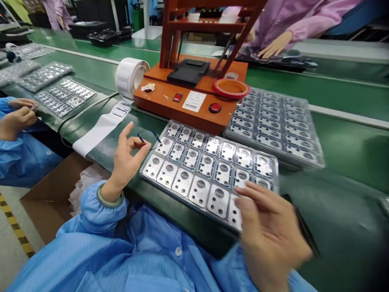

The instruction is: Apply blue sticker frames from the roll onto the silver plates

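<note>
My left hand (pixel 126 160) pinches a thin dark-blue frame-shaped strip (pixel 156 136) between thumb and fingertips, just above the left end of a clear plastic tray (pixel 189 202). In the tray lie rows of silver metal plates (pixel 199 195) with round holes. Blue outlines edge most plates in the two back rows, while those showing in the front row are plain silver. My right hand (pixel 270 231) hovers over the tray's right end, fingers stretched and slightly apart, with nothing visible in them. It hides some plates there.
Behind the tray stands an orange press (pixel 182 109) carrying a red tape roll (pixel 231 88). Stacked plate trays (pixel 273 121) lie right of it, a label roll (pixel 130 77) left. A dark flat object (pixel 304 231) is beside my right hand. Co-workers' hands (pixel 276 44) are nearby.
</note>
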